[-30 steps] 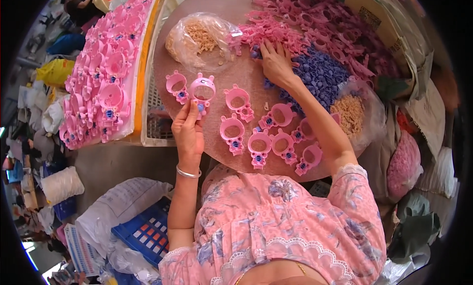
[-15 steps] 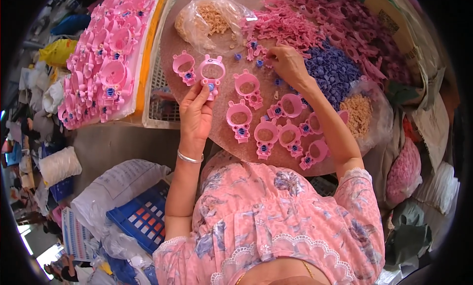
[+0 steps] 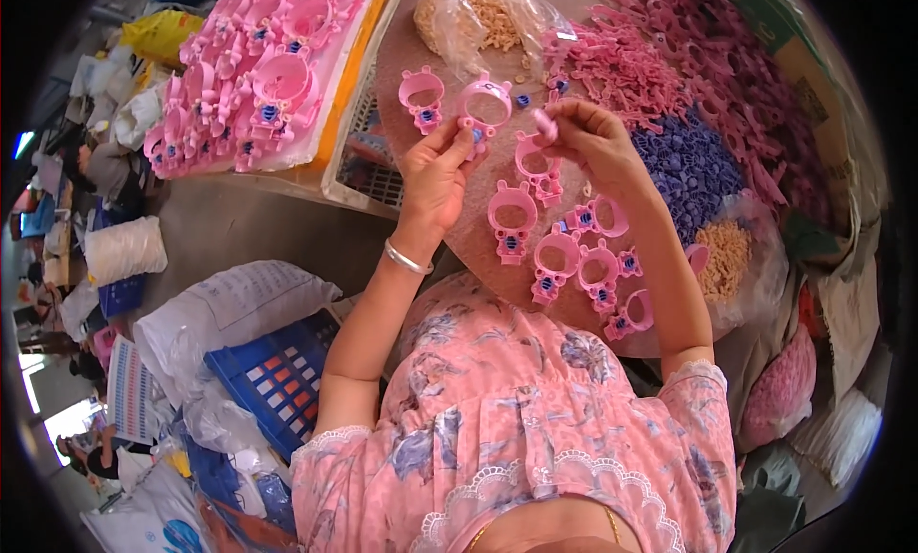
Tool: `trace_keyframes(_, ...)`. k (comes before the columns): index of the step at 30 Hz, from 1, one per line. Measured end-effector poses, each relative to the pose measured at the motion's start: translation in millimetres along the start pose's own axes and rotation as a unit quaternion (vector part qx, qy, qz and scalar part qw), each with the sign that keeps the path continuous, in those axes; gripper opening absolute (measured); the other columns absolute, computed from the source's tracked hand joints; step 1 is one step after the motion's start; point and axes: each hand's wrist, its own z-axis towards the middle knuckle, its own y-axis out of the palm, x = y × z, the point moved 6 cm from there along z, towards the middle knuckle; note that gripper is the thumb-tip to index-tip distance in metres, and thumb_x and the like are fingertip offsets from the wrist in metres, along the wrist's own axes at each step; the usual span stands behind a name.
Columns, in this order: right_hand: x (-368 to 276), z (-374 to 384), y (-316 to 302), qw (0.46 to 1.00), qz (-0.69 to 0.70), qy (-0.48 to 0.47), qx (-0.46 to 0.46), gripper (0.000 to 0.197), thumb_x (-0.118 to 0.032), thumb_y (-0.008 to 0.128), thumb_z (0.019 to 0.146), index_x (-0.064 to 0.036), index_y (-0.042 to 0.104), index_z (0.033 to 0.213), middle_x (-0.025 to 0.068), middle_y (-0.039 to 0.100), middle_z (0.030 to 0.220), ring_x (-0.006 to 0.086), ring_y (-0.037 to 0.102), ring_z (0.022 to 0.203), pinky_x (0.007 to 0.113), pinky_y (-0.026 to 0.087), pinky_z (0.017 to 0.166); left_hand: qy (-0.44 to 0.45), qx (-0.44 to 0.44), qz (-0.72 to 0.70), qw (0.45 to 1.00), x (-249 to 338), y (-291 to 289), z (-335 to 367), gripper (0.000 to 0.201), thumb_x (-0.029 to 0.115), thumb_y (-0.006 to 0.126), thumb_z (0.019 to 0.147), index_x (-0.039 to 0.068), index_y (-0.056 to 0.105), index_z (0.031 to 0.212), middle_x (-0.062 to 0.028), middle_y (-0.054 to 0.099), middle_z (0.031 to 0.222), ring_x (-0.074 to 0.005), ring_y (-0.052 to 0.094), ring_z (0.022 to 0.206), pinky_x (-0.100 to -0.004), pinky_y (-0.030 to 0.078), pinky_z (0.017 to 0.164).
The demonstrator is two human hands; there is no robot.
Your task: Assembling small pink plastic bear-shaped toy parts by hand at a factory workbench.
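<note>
My left hand (image 3: pixel 435 175) pinches the lower end of a pink plastic ring with small ears (image 3: pixel 485 101), which has a blue piece in its base. Just to the right, my right hand (image 3: pixel 601 144) is closed on a small pink plastic piece (image 3: pixel 546 125), held between thumb and fingers. The two hands are apart, close over the table (image 3: pixel 459 242). Similar pink eared rings with blue pieces lie around them: one ring (image 3: pixel 422 97) beyond the left hand, another ring (image 3: pixel 512 209) below, and several more nearer me.
Beyond my right hand are heaps of pink parts (image 3: pixel 631 61) and blue parts (image 3: pixel 687 171). Bags of beige pieces (image 3: pixel 722 261) lie at the right and far side (image 3: pixel 502 18). A tray piled with pink rings (image 3: pixel 287 75) stands at far left, beside a white plastic crate (image 3: pixel 368 185).
My right hand has come back from the small parts beyond and now holds a small pink piece near the left hand's ring. The whole view has shifted sideways.
</note>
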Motion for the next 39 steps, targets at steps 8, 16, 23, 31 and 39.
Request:
trace_keyframes(8,28,-10,35,0.911,0.346,0.186,-0.124,0.032,0.006,0.04,0.091,0.0101,0.048,0.122,0.0224,0.057,0.118,0.0264,0.062,0.105,0.033,0.053,0.094,0.05,0.041,0.041,0.997,-9,9,3,0.018,0.007,0.061,0.092,0.001,0.063,0.109,-0.0009,0.064,0.093,-0.0077,0.06,0.08,-0.0228,0.052,0.073)
trace_keyframes(16,29,-12,23,0.977,0.192,0.094,0.025,0.023,0.006,0.059,0.085,0.0077,0.058,0.107,0.0159,0.061,0.114,0.0214,0.064,0.1,0.03,0.054,0.087,0.103,0.055,0.026,0.993,-20,30,-3,0.026,0.007,0.059,0.093,-0.002,0.06,0.118,0.0011,0.063,0.096,-0.0036,0.056,0.079,-0.0186,0.048,0.068)
trace_keyframes(23,-42,-38,41,0.874,-0.301,-0.375,0.073,0.009,0.009,0.069,0.075,0.0014,0.067,0.081,0.0081,0.064,0.097,0.0162,0.067,0.084,0.025,0.055,0.073,0.14,0.006,0.146,0.979,3,35,-13,0.031,0.008,0.061,0.092,-0.001,0.06,0.121,0.0003,0.063,0.099,-0.0049,0.057,0.085,-0.0198,0.049,0.077)
trace_keyframes(31,-41,-40,34,0.891,-0.302,-0.332,0.072,0.011,0.012,0.067,0.076,0.0023,0.066,0.081,0.008,0.065,0.096,0.0154,0.067,0.084,0.025,0.056,0.073,0.153,-0.021,0.238,0.959,17,39,-17,0.03,0.007,0.064,0.09,-0.001,0.062,0.118,0.0018,0.063,0.097,-0.0045,0.056,0.085,-0.0201,0.049,0.076)
trace_keyframes(39,-43,-41,32,0.902,-0.268,-0.331,0.063,0.011,0.013,0.066,0.075,0.0029,0.067,0.081,0.0083,0.065,0.095,0.0144,0.065,0.085,0.024,0.056,0.072,0.158,-0.044,0.269,0.949,22,45,-22,0.03,0.006,0.066,0.088,-0.001,0.063,0.117,0.0016,0.064,0.096,-0.004,0.055,0.083,-0.0195,0.048,0.075)
